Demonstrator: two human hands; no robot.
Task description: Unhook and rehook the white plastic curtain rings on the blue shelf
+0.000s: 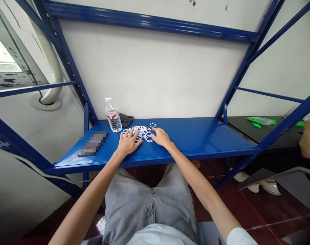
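A loose pile of thin white rings (pixel 142 130) lies on the blue shelf top in front of me. My left hand (pixel 128 142) rests over the left part of the pile, palm down with its fingers spread. At the pile's right edge is my right hand (pixel 161 136), its thumb and forefinger apart beside the rings; its other fingers are partly hidden. One single white ring (pixel 152 125), with a small gap or clasp, lies just behind the pile, apart from it.
A water bottle (pixel 113 115) stands behind my left hand, near a black pouch (pixel 125 119). A blurred-out flat object (pixel 93 144) lies at the left. Blue frame posts (pixel 236 81) flank the shelf. At right, a dark table (pixel 243 126) bears green items (pixel 262 120), near another person's arm (pixel 309 139).
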